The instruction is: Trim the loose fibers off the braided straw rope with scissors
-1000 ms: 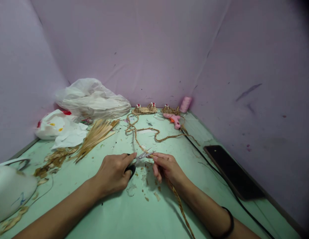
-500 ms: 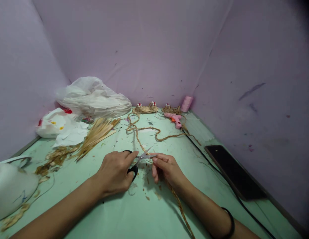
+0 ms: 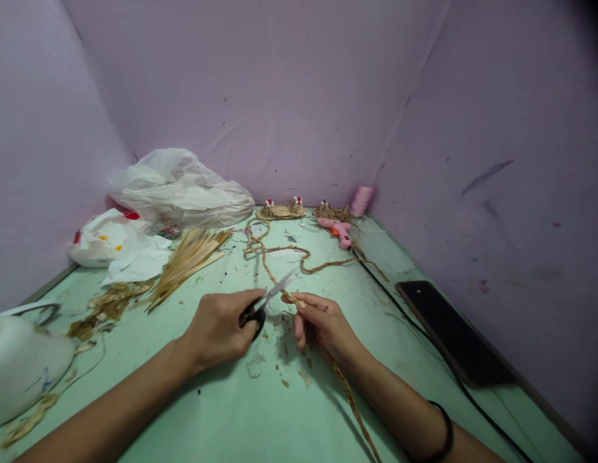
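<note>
Head view of a green table (image 3: 222,411) set between purple walls (image 3: 303,96), with the person's 2 hands at work near its middle. The left hand (image 3: 226,325) is closed around the black handles of a pair of scissors (image 3: 270,296), its index finger extended along them toward the blades. The blades point forward and to the right, slightly blurred, and lie together. They overlap a braided cord (image 3: 348,389) in this view; whether metal and cord touch cannot be told. The right hand (image 3: 323,321) pinches the cord between thumb and fingers, just beside the blades; a black band (image 3: 446,431) circles that wrist. From the pinch, the cord runs back beneath the hand to the lower edge, and forward to loose loops on the table.

Surroundings, left: a bundle of flat, straw-coloured strips (image 3: 188,263), brown scraps (image 3: 103,312), a white packet (image 3: 94,241) with red and yellow marks, a translucent plastic bag (image 3: 181,193) against the far wall, and a rounded white object (image 3: 26,370) cut off by the frame. Far side: 2 woven pieces (image 3: 280,213) with red and white ornaments, and a pink spool (image 3: 361,201). Right: a pink glue gun (image 3: 338,233), its black cable (image 3: 409,312) passing beside a dark phone (image 3: 453,334).
</note>
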The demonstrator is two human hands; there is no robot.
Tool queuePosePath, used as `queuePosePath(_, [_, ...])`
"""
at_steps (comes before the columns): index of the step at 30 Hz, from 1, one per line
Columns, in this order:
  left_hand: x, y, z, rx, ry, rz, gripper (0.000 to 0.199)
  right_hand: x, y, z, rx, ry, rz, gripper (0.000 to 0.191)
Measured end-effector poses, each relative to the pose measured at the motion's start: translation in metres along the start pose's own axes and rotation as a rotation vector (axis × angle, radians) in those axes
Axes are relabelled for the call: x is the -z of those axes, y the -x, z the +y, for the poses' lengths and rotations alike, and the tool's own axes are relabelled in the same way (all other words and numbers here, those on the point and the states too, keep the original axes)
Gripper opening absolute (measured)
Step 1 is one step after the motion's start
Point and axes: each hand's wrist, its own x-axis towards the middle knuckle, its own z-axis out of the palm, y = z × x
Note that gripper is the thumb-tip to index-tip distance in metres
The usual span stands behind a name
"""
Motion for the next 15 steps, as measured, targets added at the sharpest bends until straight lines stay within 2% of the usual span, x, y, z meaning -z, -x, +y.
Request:
queuePosePath(2, [0.001,-0.003,-0.005,0.114,0.028,0.121,0.038,0.001,-0.001,0.000,-0.028,-0.045,0.006,0.031])
queuePosePath(4, [-0.001,-0.005,-0.010,0.196,0.029,0.183,0.039,0.002,-0.002,0.000,-0.046,-0.096,0.016,0.028])
queuePosePath(9, [-0.013,-0.003,-0.011,0.291,0.184,0.152,0.038,0.001,-0.002,-0.003,-0.026,-0.179,0.055,0.017])
queuePosePath(15, [-0.020,-0.002,-0.007,0.346,0.380,0.209,0.040,-0.001,-0.002,-0.003,-0.047,-0.159,0.060,0.023])
